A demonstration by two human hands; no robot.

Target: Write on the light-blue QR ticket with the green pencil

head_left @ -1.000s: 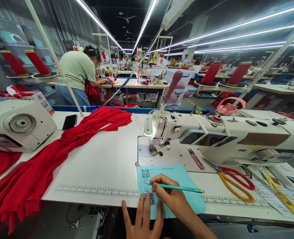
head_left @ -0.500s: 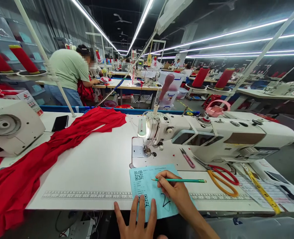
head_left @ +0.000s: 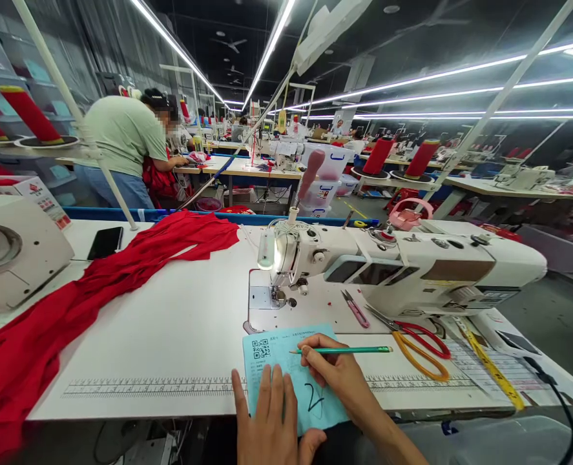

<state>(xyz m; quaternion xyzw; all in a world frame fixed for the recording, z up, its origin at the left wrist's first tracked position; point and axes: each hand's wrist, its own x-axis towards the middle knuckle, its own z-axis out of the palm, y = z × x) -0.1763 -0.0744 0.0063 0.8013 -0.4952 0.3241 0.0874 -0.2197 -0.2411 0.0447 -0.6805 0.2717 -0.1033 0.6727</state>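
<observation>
A light blue paper slip (head_left: pixel 286 381) with QR codes, small print and a handwritten mark like a 2 lies at the table's front edge, its lower part overhanging. My left hand (head_left: pixel 269 413) rests flat on its left side, fingers stretched out, covering the lower QR code. My right hand (head_left: pixel 334 374) pinches a green pencil (head_left: pixel 364 350), its tip pointing left just over the paper; whether it touches cannot be made out. Behind the slip stands a white sewing machine (head_left: pixel 393 265), its lamp lit. Pink thread snips (head_left: pixel 356 310) and orange-and-red-handled scissors (head_left: pixel 419 349) lie to the right.
Red fabric (head_left: pixel 97 294) stretches across the table's left side, near a black phone (head_left: pixel 105 243). A yellow tape measure (head_left: pixel 492 368) lies at the right over printed sheets. A co-worker in a light green shirt (head_left: pixel 121 132) bends over another table. Red thread cones (head_left: pixel 31 116) stand on racks.
The view has shifted slightly to the right. My left hand has slid up the slip, now covering the lower QR code, and its thumb shows. The right hand keeps its hold on the pencil.
</observation>
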